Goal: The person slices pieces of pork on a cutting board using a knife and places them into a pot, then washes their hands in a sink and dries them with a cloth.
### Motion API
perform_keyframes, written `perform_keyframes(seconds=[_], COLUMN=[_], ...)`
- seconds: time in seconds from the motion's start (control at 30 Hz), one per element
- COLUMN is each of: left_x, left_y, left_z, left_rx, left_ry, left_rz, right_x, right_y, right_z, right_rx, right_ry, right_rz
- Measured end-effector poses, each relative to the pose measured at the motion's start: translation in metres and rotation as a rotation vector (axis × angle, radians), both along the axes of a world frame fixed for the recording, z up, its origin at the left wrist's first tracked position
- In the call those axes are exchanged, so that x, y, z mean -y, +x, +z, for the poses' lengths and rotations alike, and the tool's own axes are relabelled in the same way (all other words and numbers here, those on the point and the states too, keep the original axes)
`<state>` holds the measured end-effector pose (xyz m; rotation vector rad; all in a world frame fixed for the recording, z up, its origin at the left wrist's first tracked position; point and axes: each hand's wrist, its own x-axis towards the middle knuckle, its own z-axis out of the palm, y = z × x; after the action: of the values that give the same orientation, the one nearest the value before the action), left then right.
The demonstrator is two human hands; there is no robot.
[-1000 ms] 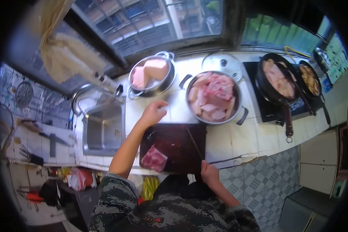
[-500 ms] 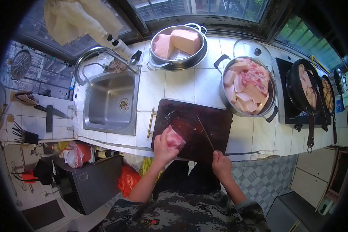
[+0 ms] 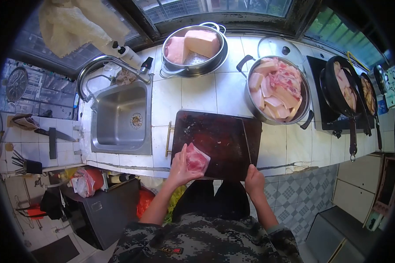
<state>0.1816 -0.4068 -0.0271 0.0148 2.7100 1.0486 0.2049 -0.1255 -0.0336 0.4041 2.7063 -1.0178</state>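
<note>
My left hand (image 3: 180, 168) is closed around the left side of a raw chunk of pork (image 3: 197, 160), its pink cut face turned upward. The chunk is at the lower left of a dark cutting board (image 3: 217, 125). In my right hand (image 3: 254, 179), at the board's lower right edge, is the handle of a knife (image 3: 246, 140). Its thin blade points away from me over the right part of the board, apart from the meat. The handle is mostly hidden by my fingers.
Behind the board, a large pot (image 3: 251, 105) holds several pieces of pork. A steamer pot (image 3: 195, 58) with two big pork blocks stands farther back. Left is a steel sink (image 3: 118, 120) with a tap (image 3: 84, 72); right, a frying pan (image 3: 353, 113) sits on the stove.
My right hand has swung the knife to the right, so its blade has left the board's middle. My left hand has turned the pork so more of its cut face shows. The camera view has shifted slightly.
</note>
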Motion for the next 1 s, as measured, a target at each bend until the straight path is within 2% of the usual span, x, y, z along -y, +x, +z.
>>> perform_keyframes(seconds=[0.07,0.17,0.2,0.27,0.3,0.33,0.4,0.43,0.57,0.67,0.7,0.83,0.93,0.97,1.0], left_x=[0.005,0.002,0.002,0.003,-0.002,-0.003,-0.003,-0.003,-0.003,-0.016,-0.023,-0.046,-0.047,-0.043,-0.042], left_y=[-0.009,-0.037,-0.044,-0.055,-0.065,-0.071,-0.083,-0.087,-0.103,-0.100,-0.096,-0.069,-0.054,-0.051,-0.051], left_z=[0.020,0.047,0.039,0.010,0.008,0.008,0.011,0.012,0.003,0.011,0.018,0.014,0.028,0.030,0.030], left_rx=[0.042,-0.063,-0.061,-0.352,-0.368,-0.370,-0.069,-0.131,-0.087,-0.103,-0.128,-0.473,-0.414,-0.279,-0.282], left_ry=[-0.057,-0.512,-0.511,-0.493,-0.444,-0.440,-0.342,-0.275,-0.035,-0.136,-0.244,-0.312,-0.216,-0.016,-0.013], left_rz=[-0.093,-0.628,-0.628,-0.980,-1.014,-1.013,-0.927,-0.816,-0.434,-0.495,-0.626,-0.993,-0.851,-0.750,-0.746], right_x=[0.001,0.003,0.004,0.005,0.006,0.006,0.006,0.006,0.007,0.007,0.007,0.003,0.003,0.003,0.005], right_y=[-0.001,-0.001,-0.001,-0.001,0.000,0.000,-0.001,0.000,0.002,0.002,0.002,-0.010,-0.019,-0.022,-0.025], right_z=[0.001,0.006,0.008,0.009,0.009,0.008,0.007,0.007,0.006,0.007,0.007,0.011,0.020,0.025,0.032], right_rx=[0.017,0.032,0.034,0.027,0.028,0.027,0.025,0.025,0.015,0.041,0.043,0.123,0.189,0.219,0.218], right_ry=[-0.014,-0.003,-0.003,0.002,0.005,0.010,0.020,0.016,-0.007,-0.002,0.003,0.001,-0.026,-0.040,-0.036], right_rz=[0.012,0.029,0.029,0.055,0.055,0.064,0.070,0.063,0.033,0.027,0.026,0.035,0.087,0.115,0.118])
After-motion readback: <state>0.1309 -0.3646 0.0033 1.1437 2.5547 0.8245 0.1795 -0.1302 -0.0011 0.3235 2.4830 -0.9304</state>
